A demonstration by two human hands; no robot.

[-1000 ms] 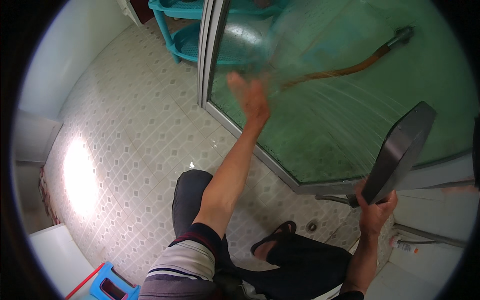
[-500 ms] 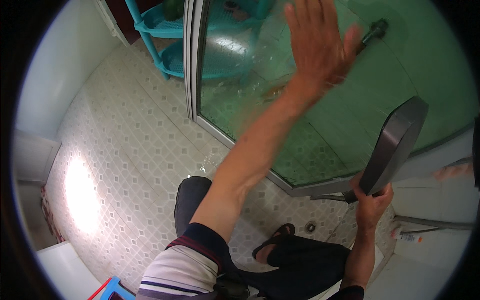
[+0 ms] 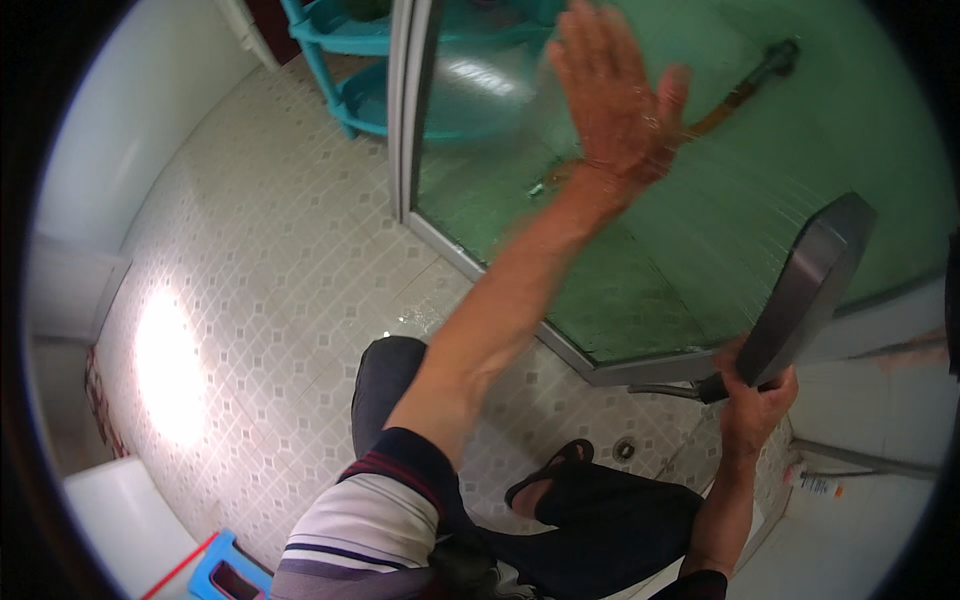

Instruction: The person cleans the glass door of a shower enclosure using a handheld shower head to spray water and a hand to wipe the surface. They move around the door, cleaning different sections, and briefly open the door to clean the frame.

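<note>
from my distant seat i counted two hands, one left hand (image 3: pixel 617 115) and one right hand (image 3: pixel 757 408); two sleeves (image 3: pixel 375 510); two trouser legs (image 3: pixel 620 515); and one sandal (image 3: pixel 573 453). i also tallied one shower head (image 3: pixel 808 285), one glass enclosure (image 3: pixel 640 310), one hose (image 3: pixel 715 117), one rack (image 3: pixel 318 75) with two shelves (image 3: pixel 365 118) in my view, one stool (image 3: pixel 215 568), one red stick (image 3: pixel 180 566) and one floor drain (image 3: pixel 625 449).

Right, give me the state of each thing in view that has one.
Glass panel: wet
Shower head: running, spraying toward the glass panel
Right hand: closed around the shower head's handle
Left hand: open, fingers spread, over the glass panel; contact unclear
Turquoise rack: standing upright
Tiled floor: wet in places
Dark sandal: worn
</note>
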